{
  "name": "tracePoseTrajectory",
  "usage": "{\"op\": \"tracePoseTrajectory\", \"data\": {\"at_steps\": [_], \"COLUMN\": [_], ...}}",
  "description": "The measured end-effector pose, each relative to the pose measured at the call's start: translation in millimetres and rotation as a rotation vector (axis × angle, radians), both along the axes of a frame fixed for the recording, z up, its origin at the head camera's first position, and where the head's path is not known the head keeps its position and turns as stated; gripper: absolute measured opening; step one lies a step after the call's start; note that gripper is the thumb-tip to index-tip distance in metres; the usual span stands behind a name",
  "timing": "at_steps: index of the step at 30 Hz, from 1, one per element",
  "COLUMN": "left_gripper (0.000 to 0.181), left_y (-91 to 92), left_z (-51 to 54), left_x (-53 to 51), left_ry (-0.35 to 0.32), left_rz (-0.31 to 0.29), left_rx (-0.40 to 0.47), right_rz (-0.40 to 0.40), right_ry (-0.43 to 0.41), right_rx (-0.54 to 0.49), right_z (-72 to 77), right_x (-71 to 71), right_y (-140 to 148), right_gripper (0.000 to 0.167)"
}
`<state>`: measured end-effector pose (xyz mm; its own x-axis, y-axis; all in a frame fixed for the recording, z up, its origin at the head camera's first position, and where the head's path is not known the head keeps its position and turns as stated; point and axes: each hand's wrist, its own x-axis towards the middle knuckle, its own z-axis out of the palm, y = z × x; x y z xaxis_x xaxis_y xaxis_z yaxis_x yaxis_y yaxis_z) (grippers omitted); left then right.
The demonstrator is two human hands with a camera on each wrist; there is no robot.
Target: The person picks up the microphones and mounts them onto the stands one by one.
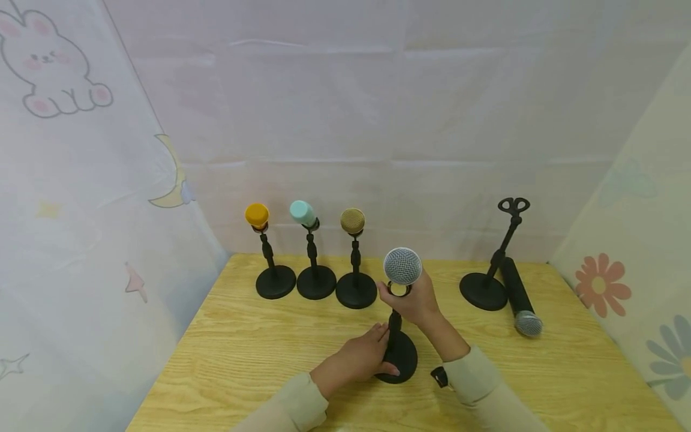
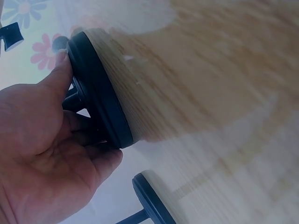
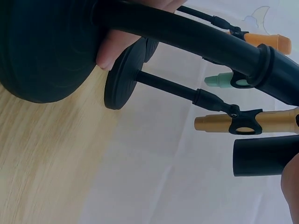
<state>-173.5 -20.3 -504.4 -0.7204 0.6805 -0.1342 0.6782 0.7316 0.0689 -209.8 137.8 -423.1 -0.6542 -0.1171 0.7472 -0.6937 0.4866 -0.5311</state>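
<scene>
At the middle of the table, a black microphone stand stands before me. My left hand holds its round base, thumb on one side and fingers on the other; the left wrist view shows this grip on the base up close. A black microphone with a silver mesh head is at the top of the stand. My right hand grips it beside the clip, which the hand partly hides. In the right wrist view the tail of the microphone's handle sticks out past the fingers.
Behind, to the left, three stands hold an orange microphone, a mint microphone and a gold microphone. At the right is a stand with a bare clip; another black microphone lies beside it. Cloth walls enclose the wooden table.
</scene>
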Motion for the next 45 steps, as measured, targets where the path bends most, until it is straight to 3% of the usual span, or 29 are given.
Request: {"op": "tracePoseTrajectory", "data": {"at_steps": [8,20,24,30,35,38,42,45], "left_gripper": [0.087,0.086,0.086,0.087,0.087,0.088,0.088,0.088], "left_y": [3.0,0.6,0.6,2.3,3.1,3.4,4.1,5.3], "left_z": [-4.7,-1.6,0.4,1.1,-2.1,-5.7,-7.0,-4.8], "left_x": [-1.8,3.6,3.6,3.4,2.5,1.5,1.5,2.6], "left_ry": [0.011,0.046,0.030,0.002,0.007,0.018,0.039,0.034], "left_rz": [0.010,-0.006,0.005,0.025,0.026,0.019,0.014,0.022], "left_rx": [-0.033,-0.033,-0.034,-0.030,-0.025,-0.024,-0.027,-0.027], "right_rz": [-0.062,-0.119,-0.119,-0.077,0.015,0.090,0.127,0.124], "right_ry": [-0.077,-0.054,-0.029,-0.033,-0.025,0.015,0.069,0.068], "right_rx": [0.021,0.115,0.144,0.162,0.102,0.040,0.004,0.010], "right_z": [0.8,2.6,2.5,2.3,0.6,-1.3,-2.8,-2.5], "right_x": [1.1,1.8,0.2,-2.6,-5.1,-6.8,-7.8,-7.3], "right_y": [-3,-4,-4,-1,2,3,4,5], "right_gripper": [0.054,0.045,0.041,0.030,0.026,0.037,0.054,0.044]}}
